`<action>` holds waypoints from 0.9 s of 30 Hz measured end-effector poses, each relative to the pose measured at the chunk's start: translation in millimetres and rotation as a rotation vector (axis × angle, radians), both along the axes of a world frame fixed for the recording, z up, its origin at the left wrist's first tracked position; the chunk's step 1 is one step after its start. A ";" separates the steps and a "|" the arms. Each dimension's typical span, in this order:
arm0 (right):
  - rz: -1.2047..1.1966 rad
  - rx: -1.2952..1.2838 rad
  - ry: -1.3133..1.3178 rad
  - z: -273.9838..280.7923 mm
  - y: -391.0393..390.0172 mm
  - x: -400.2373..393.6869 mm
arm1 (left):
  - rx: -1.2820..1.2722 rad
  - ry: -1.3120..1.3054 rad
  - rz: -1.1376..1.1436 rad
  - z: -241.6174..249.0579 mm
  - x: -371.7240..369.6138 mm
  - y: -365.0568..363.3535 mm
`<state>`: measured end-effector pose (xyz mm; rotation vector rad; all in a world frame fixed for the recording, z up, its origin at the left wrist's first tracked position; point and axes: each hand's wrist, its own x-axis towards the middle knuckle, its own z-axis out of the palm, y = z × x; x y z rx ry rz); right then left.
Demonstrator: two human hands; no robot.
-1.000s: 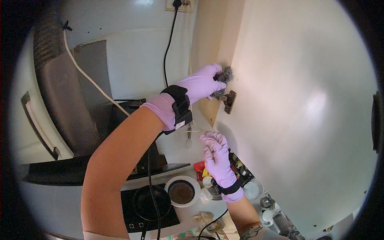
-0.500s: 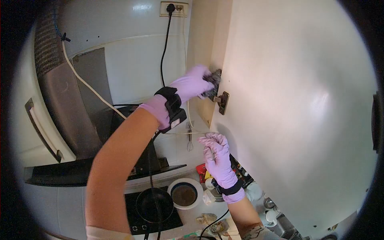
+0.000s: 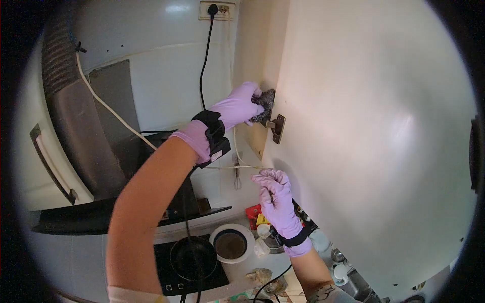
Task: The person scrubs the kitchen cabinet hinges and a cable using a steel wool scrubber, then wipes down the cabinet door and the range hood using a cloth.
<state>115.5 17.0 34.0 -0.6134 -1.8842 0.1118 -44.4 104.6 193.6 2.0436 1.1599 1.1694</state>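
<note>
My left hand [image 3: 237, 106], in a purple glove with a black strap at the wrist, is closed around a dark grey, mesh-like scouring pad [image 3: 263, 107]. It presses the pad to the inner side of the cabinet [image 3: 255, 55], just above the metal hinge [image 3: 278, 129]. The open white cabinet door [image 3: 374, 116] fills the right of the view. Below the hinge, at the door's lower corner, is my right hand [image 3: 278, 202], also gloved in purple. Its fingers are curled; whatever they may hold cannot be made out.
Below are a black hob [image 3: 217, 276] with a frying pan [image 3: 193, 257], and a white bowl [image 3: 214, 235] with brownish contents. A whisk [image 3: 237, 177] hangs on the wall. The range hood [image 3: 86, 131] stands left. A black plug [image 3: 212, 10] sits in the socket above; cords hang down.
My left hand and the scouring pad have moved slightly, the pad now showing flatter against the cabinet side. My right hand stays near the door's lower corner. The whole view has shifted slightly left.
</note>
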 end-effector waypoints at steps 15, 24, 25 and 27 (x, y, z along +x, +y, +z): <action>0.047 0.021 0.063 -9.7 1.8 -1.7 | 0.001 0.083 0.061 3.0 4.5 -8.5; 0.017 0.006 0.031 -6.4 -5.6 -0.1 | 0.015 0.094 0.115 4.8 1.9 14.1; 0.019 0.022 0.021 -4.4 -6.0 0.6 | 0.009 0.074 0.119 5.6 1.3 11.0; 0.010 0.030 0.020 -0.7 -9.5 3.6 | 0.001 0.055 0.120 3.4 0.5 5.4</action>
